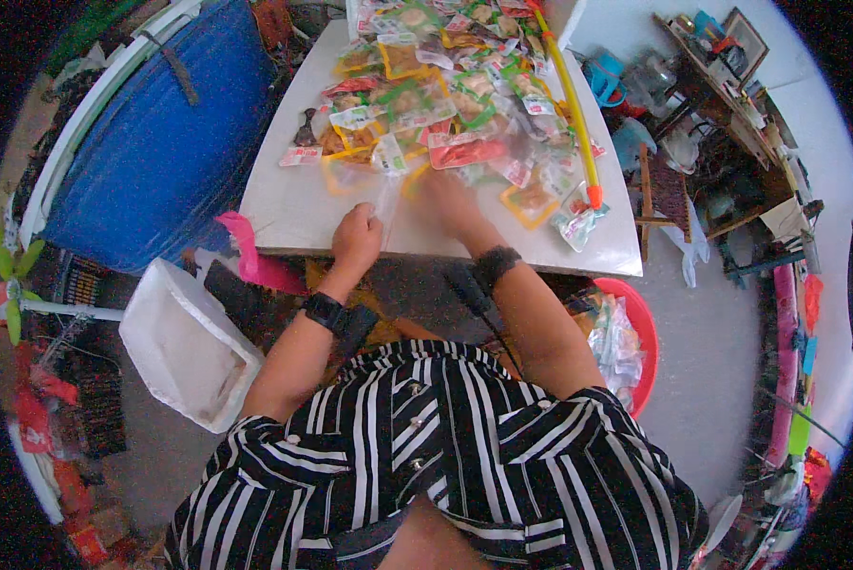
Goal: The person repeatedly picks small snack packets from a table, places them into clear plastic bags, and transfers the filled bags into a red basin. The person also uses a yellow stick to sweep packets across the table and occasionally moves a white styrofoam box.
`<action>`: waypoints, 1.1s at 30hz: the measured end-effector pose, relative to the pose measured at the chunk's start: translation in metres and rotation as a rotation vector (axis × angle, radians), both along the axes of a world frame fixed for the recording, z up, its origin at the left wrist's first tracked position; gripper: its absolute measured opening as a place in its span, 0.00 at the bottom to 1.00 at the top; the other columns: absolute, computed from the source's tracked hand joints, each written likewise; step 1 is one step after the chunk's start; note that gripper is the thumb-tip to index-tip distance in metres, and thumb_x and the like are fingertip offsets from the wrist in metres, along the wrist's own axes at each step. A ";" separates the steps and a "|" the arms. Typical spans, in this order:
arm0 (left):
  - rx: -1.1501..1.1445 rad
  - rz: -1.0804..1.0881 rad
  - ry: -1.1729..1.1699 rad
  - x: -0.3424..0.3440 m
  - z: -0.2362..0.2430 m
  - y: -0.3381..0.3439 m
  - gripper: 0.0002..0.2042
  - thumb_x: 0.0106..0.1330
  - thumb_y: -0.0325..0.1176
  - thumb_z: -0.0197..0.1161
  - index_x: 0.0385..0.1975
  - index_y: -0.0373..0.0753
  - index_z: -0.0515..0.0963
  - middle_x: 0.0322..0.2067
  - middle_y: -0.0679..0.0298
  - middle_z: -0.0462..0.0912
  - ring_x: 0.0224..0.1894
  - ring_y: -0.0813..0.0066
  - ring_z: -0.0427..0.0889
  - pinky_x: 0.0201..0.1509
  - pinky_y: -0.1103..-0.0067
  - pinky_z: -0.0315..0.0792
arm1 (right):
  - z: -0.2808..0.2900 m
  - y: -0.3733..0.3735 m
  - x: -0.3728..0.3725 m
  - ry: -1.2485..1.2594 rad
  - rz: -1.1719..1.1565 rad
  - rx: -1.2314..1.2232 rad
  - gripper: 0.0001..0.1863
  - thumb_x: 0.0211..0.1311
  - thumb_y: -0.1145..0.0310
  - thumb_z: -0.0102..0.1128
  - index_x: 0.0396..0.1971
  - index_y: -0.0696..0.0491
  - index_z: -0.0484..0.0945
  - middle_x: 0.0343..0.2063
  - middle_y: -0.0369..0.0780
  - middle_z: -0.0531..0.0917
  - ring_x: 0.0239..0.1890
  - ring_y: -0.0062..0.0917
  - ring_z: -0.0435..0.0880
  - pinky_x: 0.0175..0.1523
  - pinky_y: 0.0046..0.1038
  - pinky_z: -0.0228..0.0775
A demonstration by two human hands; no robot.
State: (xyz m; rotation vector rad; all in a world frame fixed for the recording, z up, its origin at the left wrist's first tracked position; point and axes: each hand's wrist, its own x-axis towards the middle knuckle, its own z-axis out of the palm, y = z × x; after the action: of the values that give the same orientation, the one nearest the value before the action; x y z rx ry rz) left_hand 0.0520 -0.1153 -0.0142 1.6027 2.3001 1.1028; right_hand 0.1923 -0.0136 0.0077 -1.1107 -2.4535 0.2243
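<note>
My left hand (356,234) is closed at the front of the white table (279,214), pinching what looks like a clear plastic bag (385,204). My right hand (450,204) is blurred among the packets to its right, fingers too smeared to read. Just beyond it lie a red-labelled packet (464,152) and other sealed food packets (402,59), many with yellow, green or clear borders, heaped over the back of the table. A yellow-bordered packet (528,206) lies to the right. A long yellow tool (569,95) with orange ends lies along the heap's right side.
A blue tub (151,133) stands at the left, above a white foam box (179,351). A pink plastic item (241,237) hangs by the table's left corner. A red basin (635,342) of packets sits below the right edge. A cluttered wooden shelf (721,76) lines the right wall.
</note>
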 end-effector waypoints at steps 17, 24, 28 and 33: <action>-0.288 -0.131 0.091 -0.002 0.010 0.000 0.13 0.48 0.36 0.53 0.33 0.38 0.70 0.31 0.54 0.75 0.34 0.56 0.73 0.36 0.66 0.66 | 0.012 -0.063 0.038 -0.161 0.168 0.078 0.16 0.47 0.65 0.48 0.40 0.43 0.69 0.40 0.38 0.72 0.43 0.32 0.70 0.40 0.39 0.63; -0.276 -0.108 0.100 -0.002 0.007 0.006 0.10 0.48 0.37 0.52 0.26 0.39 0.69 0.25 0.55 0.75 0.30 0.54 0.73 0.32 0.65 0.65 | 0.016 -0.052 0.027 -0.380 0.134 -0.116 0.17 0.46 0.66 0.49 0.40 0.44 0.69 0.36 0.39 0.74 0.39 0.34 0.72 0.40 0.36 0.64; -0.294 -0.129 0.054 -0.003 0.008 0.007 0.11 0.47 0.37 0.54 0.28 0.39 0.69 0.26 0.54 0.74 0.30 0.54 0.73 0.32 0.65 0.66 | 0.024 -0.064 0.036 -0.357 0.139 -0.184 0.17 0.47 0.66 0.48 0.41 0.44 0.68 0.35 0.40 0.74 0.38 0.35 0.72 0.40 0.35 0.64; -0.228 -0.178 0.027 -0.005 0.006 0.003 0.10 0.47 0.34 0.53 0.28 0.38 0.69 0.26 0.54 0.74 0.31 0.54 0.72 0.33 0.66 0.66 | 0.035 -0.058 0.051 -0.215 0.123 -0.199 0.14 0.49 0.67 0.44 0.38 0.49 0.69 0.32 0.44 0.75 0.34 0.39 0.74 0.38 0.37 0.65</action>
State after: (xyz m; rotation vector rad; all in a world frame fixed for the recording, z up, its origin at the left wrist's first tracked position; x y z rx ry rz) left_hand 0.0466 -0.1122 -0.0083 1.7002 2.1566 0.7544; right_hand 0.2437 -0.0711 0.0427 -1.1154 -2.7436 0.4151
